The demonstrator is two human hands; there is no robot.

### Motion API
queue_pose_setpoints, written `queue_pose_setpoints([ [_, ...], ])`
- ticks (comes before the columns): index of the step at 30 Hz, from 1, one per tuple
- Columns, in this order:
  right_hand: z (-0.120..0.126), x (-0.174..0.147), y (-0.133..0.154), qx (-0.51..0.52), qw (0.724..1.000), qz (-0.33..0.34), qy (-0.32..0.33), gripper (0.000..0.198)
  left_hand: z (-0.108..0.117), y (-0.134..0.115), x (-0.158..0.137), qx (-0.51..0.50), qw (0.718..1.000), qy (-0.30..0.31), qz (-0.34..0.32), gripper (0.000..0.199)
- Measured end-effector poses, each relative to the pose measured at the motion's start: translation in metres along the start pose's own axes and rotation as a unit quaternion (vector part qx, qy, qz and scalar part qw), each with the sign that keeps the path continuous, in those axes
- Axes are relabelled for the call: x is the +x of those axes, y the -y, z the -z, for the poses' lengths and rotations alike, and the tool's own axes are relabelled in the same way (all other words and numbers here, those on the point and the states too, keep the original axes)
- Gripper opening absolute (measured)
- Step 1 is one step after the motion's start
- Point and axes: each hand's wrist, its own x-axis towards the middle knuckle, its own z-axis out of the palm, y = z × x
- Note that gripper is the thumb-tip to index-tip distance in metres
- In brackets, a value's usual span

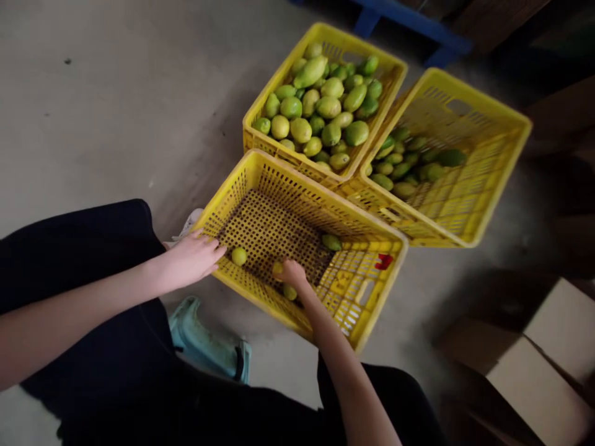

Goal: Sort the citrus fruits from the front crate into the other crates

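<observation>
Grey floor (116, 93) (in dim light), blue frame (418, 25), cardboard box (537, 387).

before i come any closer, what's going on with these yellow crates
A person's right hand reaches into the nearest yellow plastic crate and seems to grasp a yellowish lemon. The left hand rests at that crate's rim. At least three other lemons lie loose inside it. Of the two crates behind, the left crate holds a large heap of green and yellow lemons, and the right crate holds a smaller heap toward one end.
</observation>
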Motion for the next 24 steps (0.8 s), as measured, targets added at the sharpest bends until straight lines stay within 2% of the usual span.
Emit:
queue_pose_setpoints([
  [3, 0.027, -0.013, 0.005, 0.071, 0.997, 0.021, -0.025, 0.033, 0.013, -0.027, 0.008, -0.047, 0.997, -0.004, -0.053, 0.041],
  [5, 0.05, -0.036, 0.021, 0.125, 0.99, 0.057, -0.037, 0.038, 0.022, -0.05, 0.01, -0.108, 0.991, -0.046, -0.068, 0.047],
  [7, 0.071, -0.069, 0.045, 0.291, 0.945, 0.145, -0.025, 0.042, 0.028, -0.069, 0.007, -0.179, 0.978, -0.092, -0.052, 0.061],
  [9, 0.088, -0.104, 0.07, 0.414, 0.892, 0.182, 0.01, 0.042, 0.029, -0.081, 0.003, -0.259, 0.959, -0.116, -0.003, 0.077],
  [11, 0.101, -0.13, 0.086, 0.492, 0.843, 0.204, 0.078, 0.042, 0.027, -0.086, 0.0, -0.365, 0.925, -0.089, 0.065, 0.079],
  [13, 0.112, -0.133, 0.084, 0.516, 0.82, 0.204, 0.136, 0.048, 0.025, -0.086, -0.002, -0.487, 0.863, -0.021, 0.133, 0.075],
  [14, 0.116, -0.126, 0.075, 0.506, 0.829, 0.194, 0.14, 0.054, 0.024, -0.085, -0.003, -0.54, 0.825, 0.014, 0.164, 0.074],
  [15, 0.119, -0.113, 0.061, 0.475, 0.853, 0.177, 0.124, 0.058, 0.025, -0.085, -0.003, -0.583, 0.788, 0.044, 0.193, 0.074],
  [16, 0.121, -0.096, 0.043, 0.417, 0.894, 0.152, 0.063, 0.052, 0.026, -0.084, -0.004, -0.612, 0.757, 0.066, 0.221, 0.076],
  [17, 0.122, -0.076, 0.023, 0.327, 0.937, 0.117, -0.028, 0.04, 0.028, -0.082, -0.004, -0.628, 0.733, 0.082, 0.248, 0.079],
  [18, 0.12, -0.055, 0.0, 0.207, 0.968, 0.063, -0.128, 0.028, 0.029, -0.081, -0.004, -0.634, 0.717, 0.094, 0.272, 0.081],
  [19, 0.117, -0.034, -0.022, 0.082, 0.978, -0.01, -0.192, 0.016, 0.03, -0.078, -0.004, -0.636, 0.707, 0.102, 0.292, 0.083],
  [20, 0.112, -0.016, -0.042, -0.017, 0.975, -0.072, -0.208, 0.018, 0.031, -0.075, -0.003, -0.634, 0.702, 0.106, 0.306, 0.083],
  [22, 0.098, 0.014, -0.076, -0.055, 0.97, -0.112, -0.208, 0.036, 0.027, -0.067, -0.003, -0.626, 0.704, 0.097, 0.322, 0.082],
  [24, 0.081, 0.032, -0.096, -0.076, 0.965, -0.138, -0.211, 0.042, 0.02, -0.058, -0.002, -0.614, 0.713, 0.076, 0.33, 0.081],
])
